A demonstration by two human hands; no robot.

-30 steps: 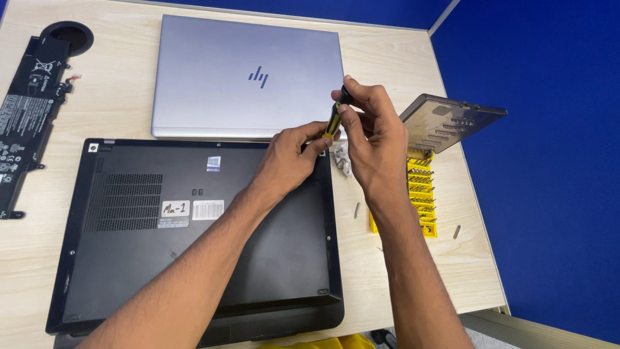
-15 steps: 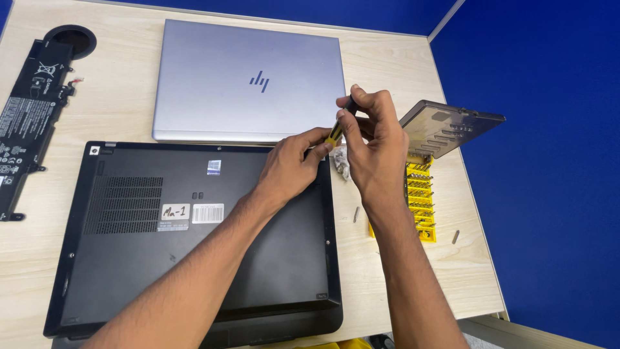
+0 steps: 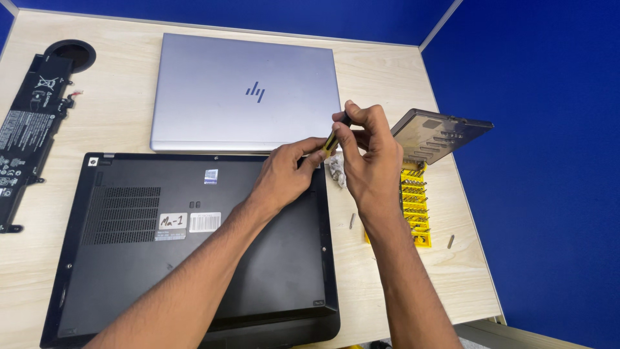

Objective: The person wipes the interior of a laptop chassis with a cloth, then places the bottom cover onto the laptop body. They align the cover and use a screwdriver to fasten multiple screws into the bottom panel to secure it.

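Both hands point(image 3: 326, 165) pinching one yellow-black screwdriver point(image 3: 334, 136) — shaft tilted, tip down-left, toward black laptop point(image 3: 194, 258).

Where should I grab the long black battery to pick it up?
Probably the battery is best gripped across its narrow width near the middle, coming from above. It lies flat on the table, long and thin, with small wires at its top end to avoid.

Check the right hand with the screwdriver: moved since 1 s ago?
No, barely. The right hand holds the yellow-and-black screwdriver over the top right corner of the black laptop, beside the yellow bit case, as before.
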